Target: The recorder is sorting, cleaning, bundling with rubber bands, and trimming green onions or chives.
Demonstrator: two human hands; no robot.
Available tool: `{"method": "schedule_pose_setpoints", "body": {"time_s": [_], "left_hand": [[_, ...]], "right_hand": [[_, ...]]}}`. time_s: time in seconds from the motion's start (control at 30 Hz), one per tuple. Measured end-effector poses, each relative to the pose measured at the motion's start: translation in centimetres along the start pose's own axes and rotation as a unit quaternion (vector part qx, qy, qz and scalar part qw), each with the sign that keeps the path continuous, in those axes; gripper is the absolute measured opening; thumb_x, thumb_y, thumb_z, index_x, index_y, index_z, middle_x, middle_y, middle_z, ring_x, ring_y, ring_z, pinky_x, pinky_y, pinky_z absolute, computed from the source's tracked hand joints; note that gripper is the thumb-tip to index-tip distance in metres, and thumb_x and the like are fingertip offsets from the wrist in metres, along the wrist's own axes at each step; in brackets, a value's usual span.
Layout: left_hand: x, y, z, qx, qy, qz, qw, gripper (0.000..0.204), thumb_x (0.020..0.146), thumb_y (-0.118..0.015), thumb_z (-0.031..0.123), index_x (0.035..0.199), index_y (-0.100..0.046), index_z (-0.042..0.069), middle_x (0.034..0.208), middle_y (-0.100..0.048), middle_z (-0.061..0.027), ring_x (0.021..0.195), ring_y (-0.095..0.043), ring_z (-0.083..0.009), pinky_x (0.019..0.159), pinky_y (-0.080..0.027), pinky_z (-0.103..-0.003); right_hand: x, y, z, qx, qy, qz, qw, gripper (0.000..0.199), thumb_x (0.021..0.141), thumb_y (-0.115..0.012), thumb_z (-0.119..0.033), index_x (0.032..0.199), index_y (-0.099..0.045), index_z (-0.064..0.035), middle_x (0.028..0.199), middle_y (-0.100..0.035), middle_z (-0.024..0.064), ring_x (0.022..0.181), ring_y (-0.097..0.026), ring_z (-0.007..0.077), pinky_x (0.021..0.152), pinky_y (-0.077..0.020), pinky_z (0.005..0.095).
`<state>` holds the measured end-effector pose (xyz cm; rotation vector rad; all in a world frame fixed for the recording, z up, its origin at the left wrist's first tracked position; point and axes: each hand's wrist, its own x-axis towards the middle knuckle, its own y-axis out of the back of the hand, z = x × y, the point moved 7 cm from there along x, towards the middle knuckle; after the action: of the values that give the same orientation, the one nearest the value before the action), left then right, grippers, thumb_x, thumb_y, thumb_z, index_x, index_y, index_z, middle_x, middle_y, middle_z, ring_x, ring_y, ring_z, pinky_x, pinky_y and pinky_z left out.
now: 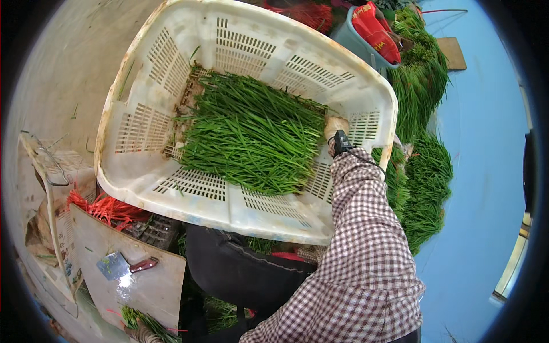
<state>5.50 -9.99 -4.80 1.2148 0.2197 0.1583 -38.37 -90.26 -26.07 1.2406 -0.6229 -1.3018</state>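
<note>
Brown-and-white checked at the sleeve, reaching into the white plastic crate with right hand beside long green stalks; cannot tell the hold of either hand.

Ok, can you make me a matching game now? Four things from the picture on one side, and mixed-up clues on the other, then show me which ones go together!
Things:
1. White basket
2. Flat-bladed tool
3. Tub
4. Right hand

Clues:
A. Pale blue, near the top of the picture
B. Reaches out from a checked sleeve
C. Has green stalks lying inside it
D. Lies on a flat board at the lower left

Pairs: 1-C, 2-D, 3-A, 4-B
</note>
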Motion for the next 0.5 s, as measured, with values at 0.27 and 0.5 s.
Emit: {"method": "schedule_pose_setpoints", "body": {"time_s": [0.27, 0.5], "left_hand": [[0.7, 0.0, 1.3, 0.061, -0.031, 0.001, 0.998, 0.067, 0.073, -0.067, 0.002, 0.132, -0.037, 0.009, 0.13, -0.043, -0.0147, 0.11, -0.048, -0.0292, 0.094, -0.042, -0.037], [1.0, 1.3, 0.7, 0.112, -0.051, 0.014, 0.992, 0.067, 0.073, -0.069, 0.006, 0.132, -0.036, 0.006, 0.13, -0.042, -0.0151, 0.113, -0.046, -0.0302, 0.098, -0.038, -0.038]], "right_hand": [[-0.3, 0.0, -4.6, 0.078, 0.172, -0.102, 0.977, 0.041, 0.087, -0.05, -0.035, 0.123, -0.052, -0.0159, 0.129, -0.048, 0.01, 0.118, -0.044, 0.028, 0.098, -0.0365, 0.0375], [-4.2, 0.4, -7.0, 0.11, 0.112, -0.257, 0.954, 0.116, 0.061, -0.056, -0.075, 0.143, -0.005, -0.0115, 0.141, -0.025, 0.0227, 0.127, -0.032, 0.0365, 0.105, -0.0285, 0.0411]]}}
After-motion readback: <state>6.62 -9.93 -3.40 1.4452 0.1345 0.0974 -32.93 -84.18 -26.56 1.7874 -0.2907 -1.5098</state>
